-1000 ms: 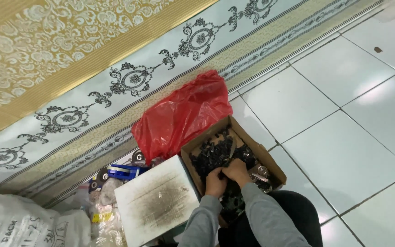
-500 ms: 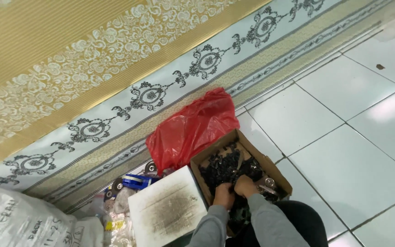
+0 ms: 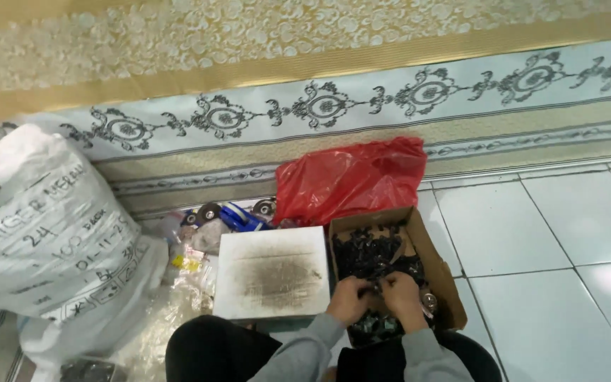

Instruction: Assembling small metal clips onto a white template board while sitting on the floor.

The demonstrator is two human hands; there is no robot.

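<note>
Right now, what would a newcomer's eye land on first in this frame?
Probably the bright red plastic bag against the patterned wall, right behind an open cardboard box of small dark parts. The left hand and right hand are both down in that box, close together. At far left stands a big white sack, with a stained white slab beside the box.

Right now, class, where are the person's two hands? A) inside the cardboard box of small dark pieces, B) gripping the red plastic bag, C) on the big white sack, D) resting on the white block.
A: the left hand and the right hand sit close together over the small dark pieces inside the open cardboard box, beside the white block.
</note>
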